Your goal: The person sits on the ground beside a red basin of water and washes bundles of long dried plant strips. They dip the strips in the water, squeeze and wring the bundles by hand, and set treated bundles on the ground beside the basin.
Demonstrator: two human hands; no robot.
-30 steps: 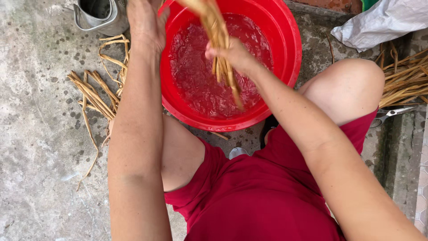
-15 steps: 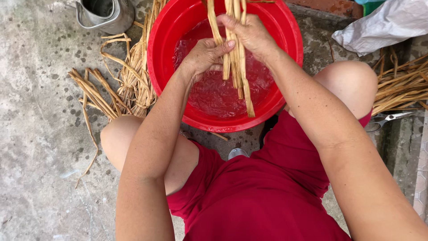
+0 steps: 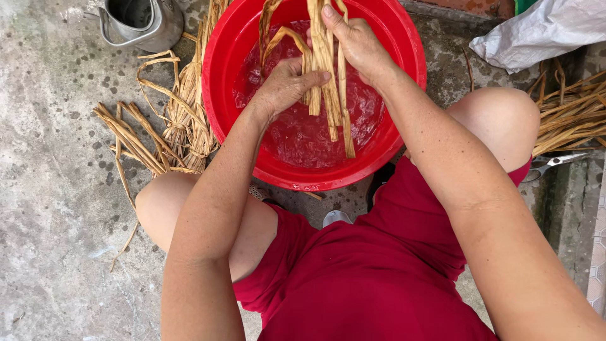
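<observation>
Now both hands grip wet straw strips (image 3: 328, 69) over the red basin (image 3: 221, 95): right hand (image 3: 356, 41) clamps high, left hand (image 3: 284, 82) should slide down firmly, evenly.

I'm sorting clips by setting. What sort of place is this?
Probably an outdoor yard or work corner: bare concrete floor, red basin of water, dried straw strips piled on the ground.

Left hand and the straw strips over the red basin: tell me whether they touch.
Touching. The head view shows the left hand with its fingers laid across the straw strips, which the right hand grips from above over the red basin.
</observation>
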